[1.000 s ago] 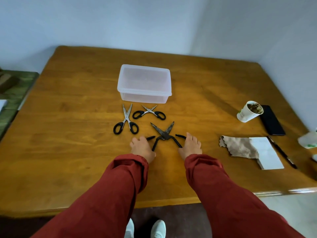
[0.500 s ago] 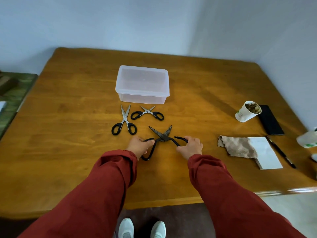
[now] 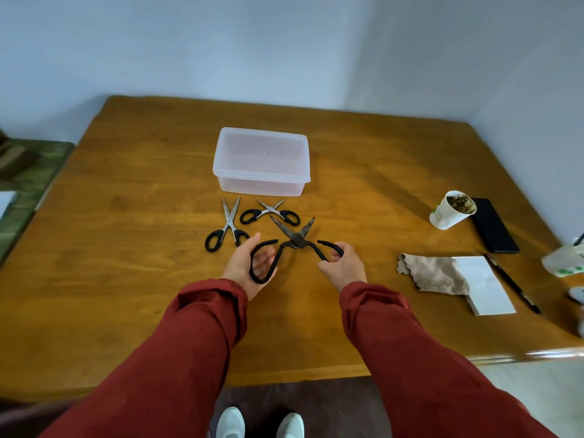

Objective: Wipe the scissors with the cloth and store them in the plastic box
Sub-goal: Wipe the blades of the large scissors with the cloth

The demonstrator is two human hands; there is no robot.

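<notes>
While the table (image 3: 126, 279) is wide and the plastic box (image 3: 260, 162) sits mid-table w/ what looks like its lid on, the work is nearer the front edge. There the big scissors (image 3: 295, 241) are held w/ blades spread in a V, one handle loop per hand. The left hand (image 3: 245, 268) is palm-up, fingers curled thru the left loop, and the right hand (image 3: 344, 268) is closed round the right one. They're prob. all metal, stiff and fairly heavy, w/ dull, rusty-looking blades, so hold by the loops and wipe away from the edges. The cloth (image 3: 433, 275), soft & light, lies well apart toward the right edge, touching a white pad (image 3: 486, 289), so one hand must let go to fetch it. Beyond it are a phone (image 3: 493, 224) & a tilted paper cup (image 3: 452, 210). The mid pair (image 3: 227, 226) & small pair (image 3: 268, 211) lie btwn hands and box, near the big blades. A pen (image 3: 512, 282) lies beside the pad.
</notes>
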